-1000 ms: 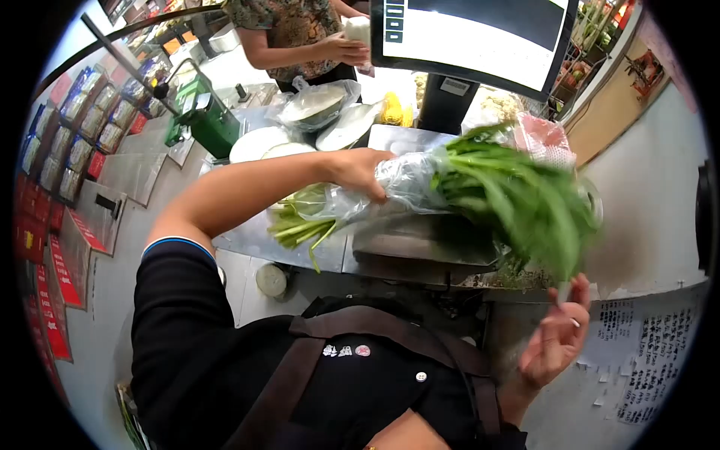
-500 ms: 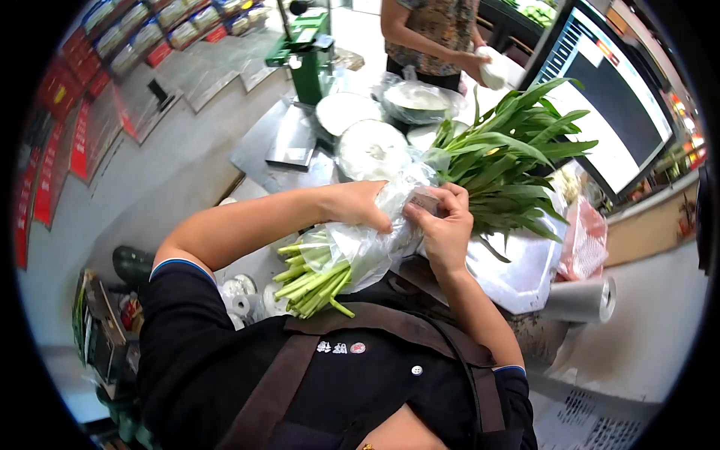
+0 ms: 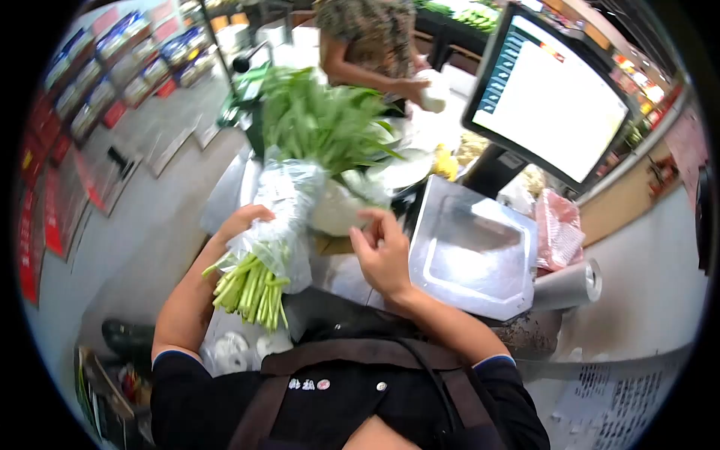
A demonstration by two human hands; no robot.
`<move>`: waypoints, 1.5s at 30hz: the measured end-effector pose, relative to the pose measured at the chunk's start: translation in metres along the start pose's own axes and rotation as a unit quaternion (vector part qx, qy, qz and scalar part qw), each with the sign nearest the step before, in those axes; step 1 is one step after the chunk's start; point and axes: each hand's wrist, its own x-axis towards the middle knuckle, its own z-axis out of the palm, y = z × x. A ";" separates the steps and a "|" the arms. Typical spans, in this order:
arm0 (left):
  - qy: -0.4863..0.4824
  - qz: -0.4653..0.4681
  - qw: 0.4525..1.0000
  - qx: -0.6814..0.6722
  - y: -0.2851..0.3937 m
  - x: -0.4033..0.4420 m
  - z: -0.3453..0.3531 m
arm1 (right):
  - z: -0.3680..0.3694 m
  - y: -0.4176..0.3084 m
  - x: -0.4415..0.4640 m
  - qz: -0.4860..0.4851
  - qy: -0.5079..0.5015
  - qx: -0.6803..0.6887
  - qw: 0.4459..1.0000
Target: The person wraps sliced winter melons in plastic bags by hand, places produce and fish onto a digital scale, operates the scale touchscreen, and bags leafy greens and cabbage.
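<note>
A bunch of leafy greens (image 3: 307, 124) stands nearly upright at centre left, its cut stems (image 3: 251, 292) pointing down toward my body. Clear plastic wrap (image 3: 289, 191) goes around its middle. My left hand (image 3: 251, 219) is closed around the wrapped part from the left side. To the right of the bunch my right hand (image 3: 381, 251) is raised, its fingers partly curled and apart, with nothing in them. Right of that hand lies the metal weighing plate (image 3: 474, 251).
A monitor (image 3: 551, 94) stands behind the plate. A plastic roll (image 3: 570, 285) and a pink mesh bag (image 3: 559, 229) are at the right. Across the counter a person (image 3: 367, 45) holds a pale wrapped item (image 3: 433, 90). Packaged goods line shelves (image 3: 124, 56) at far left.
The greens have swung left and now point away from me, held by my left hand. My right hand has let go of the wrap and moved apart. The camera view has shifted.
</note>
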 end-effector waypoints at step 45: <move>-0.413 0.100 0.894 0.143 0.101 0.026 0.291 | -0.531 0.116 -0.102 0.418 0.379 -0.073 0.822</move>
